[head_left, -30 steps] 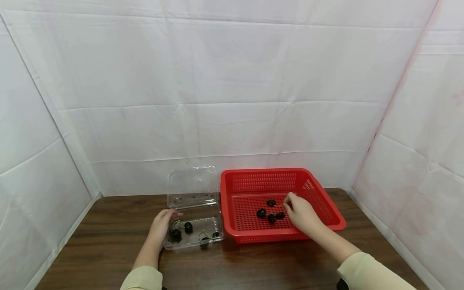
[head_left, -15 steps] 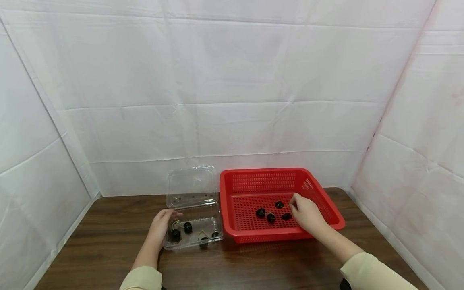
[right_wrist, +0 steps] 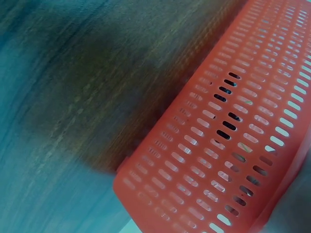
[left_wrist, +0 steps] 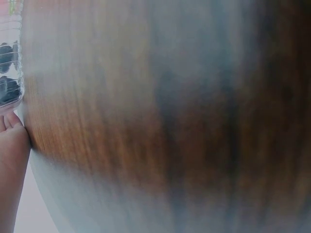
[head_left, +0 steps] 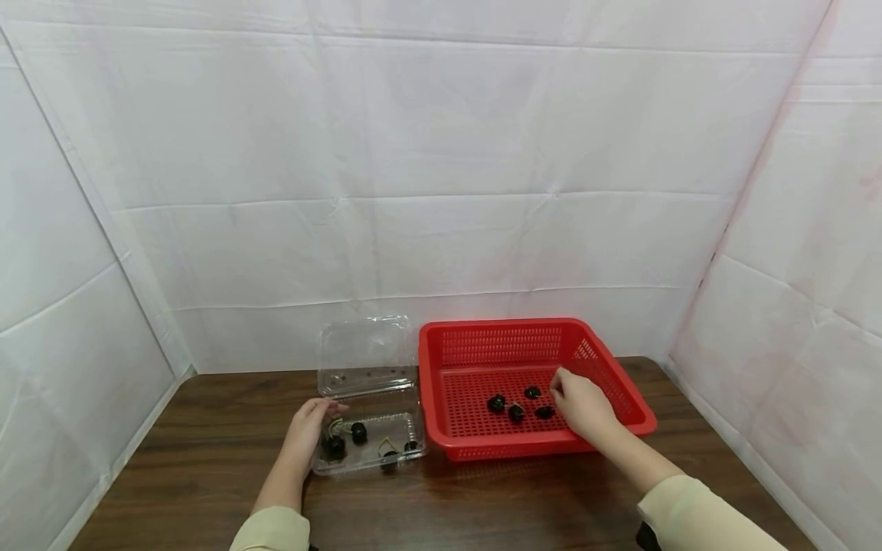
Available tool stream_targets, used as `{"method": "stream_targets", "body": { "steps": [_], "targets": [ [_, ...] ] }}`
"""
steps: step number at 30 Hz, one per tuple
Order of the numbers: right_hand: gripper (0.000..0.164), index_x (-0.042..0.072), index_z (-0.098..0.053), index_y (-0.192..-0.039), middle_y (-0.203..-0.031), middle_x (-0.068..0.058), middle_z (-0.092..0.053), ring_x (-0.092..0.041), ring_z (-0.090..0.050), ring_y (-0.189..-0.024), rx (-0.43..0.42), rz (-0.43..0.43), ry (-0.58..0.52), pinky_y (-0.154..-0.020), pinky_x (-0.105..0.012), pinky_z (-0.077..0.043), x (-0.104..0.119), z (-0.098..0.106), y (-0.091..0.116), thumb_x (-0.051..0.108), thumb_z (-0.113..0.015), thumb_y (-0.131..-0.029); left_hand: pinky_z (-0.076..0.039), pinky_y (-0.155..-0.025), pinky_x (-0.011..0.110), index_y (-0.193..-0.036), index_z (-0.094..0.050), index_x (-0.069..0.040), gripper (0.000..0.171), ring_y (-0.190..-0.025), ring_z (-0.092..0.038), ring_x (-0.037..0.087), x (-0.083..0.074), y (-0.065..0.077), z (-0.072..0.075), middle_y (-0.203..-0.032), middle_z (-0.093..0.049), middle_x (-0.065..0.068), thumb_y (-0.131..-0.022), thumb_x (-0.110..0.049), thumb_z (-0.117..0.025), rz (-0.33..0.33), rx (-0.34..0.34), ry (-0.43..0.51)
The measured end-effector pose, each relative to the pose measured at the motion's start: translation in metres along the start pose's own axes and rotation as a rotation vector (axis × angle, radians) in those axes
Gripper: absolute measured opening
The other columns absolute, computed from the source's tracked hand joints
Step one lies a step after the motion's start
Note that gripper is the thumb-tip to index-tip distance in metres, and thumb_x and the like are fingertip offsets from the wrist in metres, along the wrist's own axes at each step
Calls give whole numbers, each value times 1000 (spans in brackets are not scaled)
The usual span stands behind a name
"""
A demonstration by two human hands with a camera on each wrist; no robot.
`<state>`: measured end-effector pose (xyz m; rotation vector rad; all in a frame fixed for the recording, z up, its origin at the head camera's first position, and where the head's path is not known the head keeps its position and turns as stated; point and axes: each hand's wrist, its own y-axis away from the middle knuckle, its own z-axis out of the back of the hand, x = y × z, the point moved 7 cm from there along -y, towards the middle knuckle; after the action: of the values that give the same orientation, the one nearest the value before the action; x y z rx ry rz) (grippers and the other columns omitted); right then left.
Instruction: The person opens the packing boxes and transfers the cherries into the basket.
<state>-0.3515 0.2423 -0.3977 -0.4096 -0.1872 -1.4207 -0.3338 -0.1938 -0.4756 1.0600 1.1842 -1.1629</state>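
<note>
Dark cherries with stems lie in two containers. In the head view my right hand point(head_left: 584, 404) is low inside the red basket point(head_left: 434, 383), thumb and forefinger pinched together at the stem of a cherry point(head_left: 533, 392). Below that hand's fingertips lies another cherry point(head_left: 544, 412), and two more sit to the left. My left hand point(head_left: 306, 428) rests at the left rim of the clear plastic clamshell box point(head_left: 365, 465), fingers reaching straight over its edge. Close to those fingers are a cherry point(head_left: 334, 447) with a green stem and a second cherry point(head_left: 359, 433).
The clamshell's raised lid point(head_left: 365, 348) leans back towards the white cloth wall point(head_left: 441, 229). Both containers stand side by side on a brown wooden table point(head_left: 207, 459). In the right wrist view the slotted basket side point(right_wrist: 204, 160) fills the right half.
My right hand has shifted slightly right, and the cherry at its fingertips slid right with it. A cherry below it also moved right, away from its neighbour. The left hand stays put.
</note>
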Motion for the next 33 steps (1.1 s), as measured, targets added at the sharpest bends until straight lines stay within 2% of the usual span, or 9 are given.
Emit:
{"method": "stream_targets", "body": {
  "steps": [11, 18, 27, 33],
  "targets": [
    [4, 8, -58, -91, -73, -2, -57, -17, -52, -62, 0, 0, 60, -57, -36, -49, -1, 0, -1, 9, -61, -95, -33, -105, 52, -120, -50, 10, 35, -118, -50, 41, -1, 2, -1, -114, -65, 21, -108, -18, -34, -5, -6, 5],
    [5, 7, -58, -91, -73, -2, -57, -17, -52, -62, 17, -20, 98, -55, -36, -48, -3, -3, 0, 10, -61, -94, -30, -106, 54, -123, -48, 10, 39, -120, -48, 42, -1, 3, 0, -116, -64, 21, -108, -23, -34, -5, 11, -7],
    [5, 5, -61, -91, -77, -3, -60, -18, -55, -67, 69, -45, 122, -60, -39, -51, -2, -2, 2, 9, -64, -92, -29, -107, 56, -124, -48, 10, 40, -122, -47, 42, 0, 3, -1, -118, -64, 21, -108, -24, -34, 5, 17, -14],
    [6, 5, -62, -90, -78, -3, -61, -18, -54, -65, 60, -50, 127, -59, -40, -51, -3, -1, 3, 10, -65, -91, -28, -107, 56, -124, -48, 10, 40, -122, -47, 42, 0, 4, -1, -118, -64, 21, -108, -24, -34, 4, 20, -15]
  ]
}}
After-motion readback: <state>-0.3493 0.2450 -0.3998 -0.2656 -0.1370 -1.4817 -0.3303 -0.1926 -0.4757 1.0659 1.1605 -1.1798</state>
